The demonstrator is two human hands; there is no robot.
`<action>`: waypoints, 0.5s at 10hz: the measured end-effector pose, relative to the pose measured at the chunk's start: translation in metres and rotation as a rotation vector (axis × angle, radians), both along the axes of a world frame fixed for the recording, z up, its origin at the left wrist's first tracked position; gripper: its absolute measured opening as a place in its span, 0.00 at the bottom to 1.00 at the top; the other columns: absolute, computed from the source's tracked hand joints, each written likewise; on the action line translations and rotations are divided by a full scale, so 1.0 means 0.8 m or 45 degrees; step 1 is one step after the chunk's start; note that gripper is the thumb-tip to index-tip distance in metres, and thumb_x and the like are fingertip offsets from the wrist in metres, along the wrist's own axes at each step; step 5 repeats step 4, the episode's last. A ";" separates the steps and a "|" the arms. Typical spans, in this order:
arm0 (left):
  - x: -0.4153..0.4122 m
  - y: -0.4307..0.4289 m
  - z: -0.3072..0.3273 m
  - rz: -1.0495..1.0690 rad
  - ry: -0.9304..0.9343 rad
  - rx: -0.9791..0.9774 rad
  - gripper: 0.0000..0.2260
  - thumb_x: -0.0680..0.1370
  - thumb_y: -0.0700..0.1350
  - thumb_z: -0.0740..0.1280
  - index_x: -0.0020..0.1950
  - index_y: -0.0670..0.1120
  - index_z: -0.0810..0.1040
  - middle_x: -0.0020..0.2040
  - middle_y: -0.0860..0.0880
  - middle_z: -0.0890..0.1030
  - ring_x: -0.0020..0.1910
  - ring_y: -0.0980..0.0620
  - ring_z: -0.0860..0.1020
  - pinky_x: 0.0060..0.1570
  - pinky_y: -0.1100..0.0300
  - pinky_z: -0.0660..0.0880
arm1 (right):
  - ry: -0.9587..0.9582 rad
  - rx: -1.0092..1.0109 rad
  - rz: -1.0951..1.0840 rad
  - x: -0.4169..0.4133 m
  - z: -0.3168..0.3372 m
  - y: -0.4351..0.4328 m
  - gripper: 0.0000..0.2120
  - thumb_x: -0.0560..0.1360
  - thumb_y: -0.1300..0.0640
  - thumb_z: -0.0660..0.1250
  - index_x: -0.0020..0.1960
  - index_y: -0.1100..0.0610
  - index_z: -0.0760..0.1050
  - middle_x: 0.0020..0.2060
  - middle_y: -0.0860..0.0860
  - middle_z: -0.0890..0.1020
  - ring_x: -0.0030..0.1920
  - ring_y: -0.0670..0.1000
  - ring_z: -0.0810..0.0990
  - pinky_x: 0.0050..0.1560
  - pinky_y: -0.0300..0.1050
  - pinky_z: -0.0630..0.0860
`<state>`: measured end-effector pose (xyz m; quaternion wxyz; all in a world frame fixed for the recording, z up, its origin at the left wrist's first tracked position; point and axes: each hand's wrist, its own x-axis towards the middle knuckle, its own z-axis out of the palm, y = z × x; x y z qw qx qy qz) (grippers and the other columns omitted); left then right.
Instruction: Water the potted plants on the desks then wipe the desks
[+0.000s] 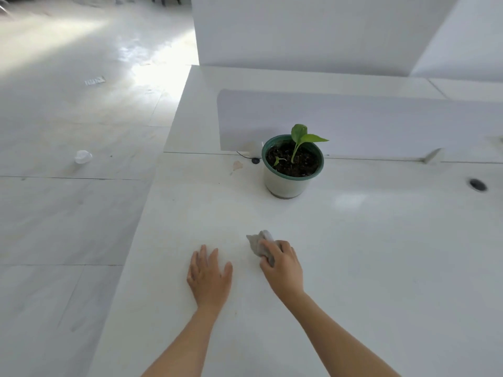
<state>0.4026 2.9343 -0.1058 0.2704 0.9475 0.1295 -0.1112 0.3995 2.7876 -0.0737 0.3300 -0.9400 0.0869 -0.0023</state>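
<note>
A small green plant in a white pot with a green rim (291,165) stands on the white desk (367,254), close to the low divider panel. My right hand (283,266) presses a crumpled grey cloth (260,244) onto the desk, well in front of the pot. My left hand (208,276) lies flat on the desk to the left of the cloth, fingers spread, holding nothing.
A brownish stain (237,165) marks the desk left of the pot, beside a small black cable cap (255,160). A cable hole (477,184) sits at the right. The desk's left edge drops to the tiled floor, where a crumpled clear cup (83,156) lies.
</note>
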 end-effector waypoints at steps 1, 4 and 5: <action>-0.014 0.041 0.006 -0.001 -0.099 -0.195 0.29 0.71 0.56 0.53 0.67 0.43 0.71 0.73 0.43 0.64 0.73 0.43 0.58 0.69 0.50 0.57 | -0.140 0.022 0.101 0.015 0.023 0.049 0.18 0.73 0.60 0.61 0.62 0.52 0.73 0.56 0.55 0.74 0.55 0.56 0.72 0.42 0.46 0.72; -0.074 0.104 0.005 0.009 0.087 0.061 0.24 0.79 0.51 0.53 0.75 0.47 0.57 0.77 0.45 0.51 0.76 0.45 0.49 0.71 0.54 0.54 | 0.431 -0.242 0.709 0.034 0.004 0.126 0.24 0.77 0.49 0.55 0.72 0.47 0.57 0.74 0.58 0.53 0.72 0.61 0.55 0.66 0.58 0.62; -0.074 0.104 0.005 0.009 0.087 0.061 0.24 0.79 0.51 0.53 0.75 0.47 0.57 0.77 0.45 0.51 0.76 0.45 0.49 0.71 0.54 0.54 | 0.431 -0.242 0.709 0.034 0.004 0.126 0.24 0.77 0.49 0.55 0.72 0.47 0.57 0.74 0.58 0.53 0.72 0.61 0.55 0.66 0.58 0.62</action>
